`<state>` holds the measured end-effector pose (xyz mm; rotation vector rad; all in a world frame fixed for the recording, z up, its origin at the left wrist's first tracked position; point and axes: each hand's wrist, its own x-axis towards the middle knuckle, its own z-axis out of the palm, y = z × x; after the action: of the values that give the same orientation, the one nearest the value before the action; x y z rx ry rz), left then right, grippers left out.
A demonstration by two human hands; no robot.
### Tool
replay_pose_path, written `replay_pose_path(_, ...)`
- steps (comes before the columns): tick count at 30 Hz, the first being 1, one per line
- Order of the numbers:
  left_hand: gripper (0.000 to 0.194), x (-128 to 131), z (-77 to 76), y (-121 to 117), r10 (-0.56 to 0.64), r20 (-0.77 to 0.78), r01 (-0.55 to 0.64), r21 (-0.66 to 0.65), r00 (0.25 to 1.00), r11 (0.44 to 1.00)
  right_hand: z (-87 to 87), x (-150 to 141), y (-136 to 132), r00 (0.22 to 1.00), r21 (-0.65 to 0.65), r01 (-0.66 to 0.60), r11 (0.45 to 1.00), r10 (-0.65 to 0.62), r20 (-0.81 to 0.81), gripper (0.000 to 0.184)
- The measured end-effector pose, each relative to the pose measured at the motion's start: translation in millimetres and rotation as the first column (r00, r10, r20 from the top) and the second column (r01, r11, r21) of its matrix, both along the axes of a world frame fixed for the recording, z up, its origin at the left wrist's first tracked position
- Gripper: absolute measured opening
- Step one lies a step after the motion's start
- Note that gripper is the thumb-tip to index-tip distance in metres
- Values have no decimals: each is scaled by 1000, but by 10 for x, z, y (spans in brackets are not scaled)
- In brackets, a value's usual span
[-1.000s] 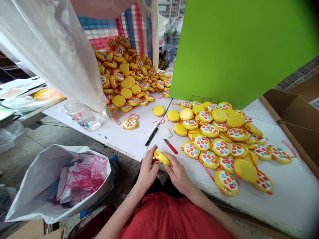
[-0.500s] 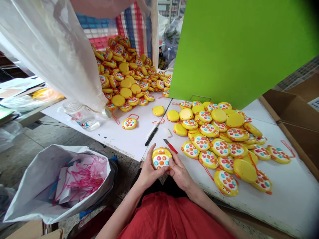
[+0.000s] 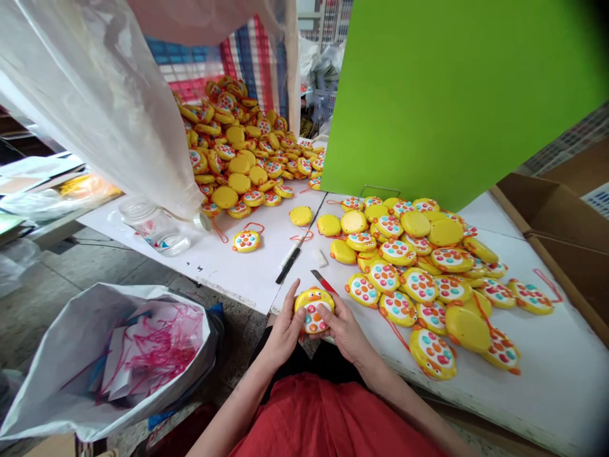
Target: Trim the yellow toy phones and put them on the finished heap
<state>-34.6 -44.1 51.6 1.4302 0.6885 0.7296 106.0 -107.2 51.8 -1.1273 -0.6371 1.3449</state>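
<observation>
A yellow duck-shaped toy (image 3: 314, 304) with coloured buttons on a white face is held between both hands above the front edge of the table. My left hand (image 3: 284, 327) grips its left side, thumb at the lower edge. My right hand (image 3: 346, 327) holds the right side, with the thumb lying over the buttons. Just beyond the toy lies a red-handled craft knife (image 3: 323, 281). A black-and-white pen (image 3: 288, 263) and a small white block (image 3: 319, 258) rest on the table nearby.
Many similar toys spill from a striped bag (image 3: 238, 51) at the back left; another pile (image 3: 419, 282) lies right. A green board (image 3: 457, 95) stands behind it. There is a glass jar (image 3: 155, 228), a white sack (image 3: 57, 374) with pink strings, and a cardboard box (image 3: 566, 254).
Both hands have brought the toy slightly lower and to the right. The right thumb has moved from the toy's lower edge up onto its buttons. The left thumb has drawn back to the left side.
</observation>
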Motion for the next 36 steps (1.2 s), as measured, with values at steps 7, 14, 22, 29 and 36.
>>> replay_pose_path(7,61,-95,-37,155,51,-27,-52,-47,998,998,178,762,181,678,285,383,879,-477,560,50)
replay_pose_path(14,55,-108,-197,231,209,-115,-196,117,971,974,366,2199,468,-68,495,466,733,-528,847,58)
replay_pose_path(22,56,-350,-203,1011,511,-304,-223,642,804,734,207,2019,221,-36,411,468,782,-448,893,48)
replay_pose_path(29,78,-256,-183,1995,710,-514,-247,698,481,672,-159,830,-85,351,261,62,963,-266,898,46)
replay_pose_path(36,54,-244,-108,2092,634,-591,-220,621,499,753,-643,543,-122,438,239,-266,934,-104,893,29)
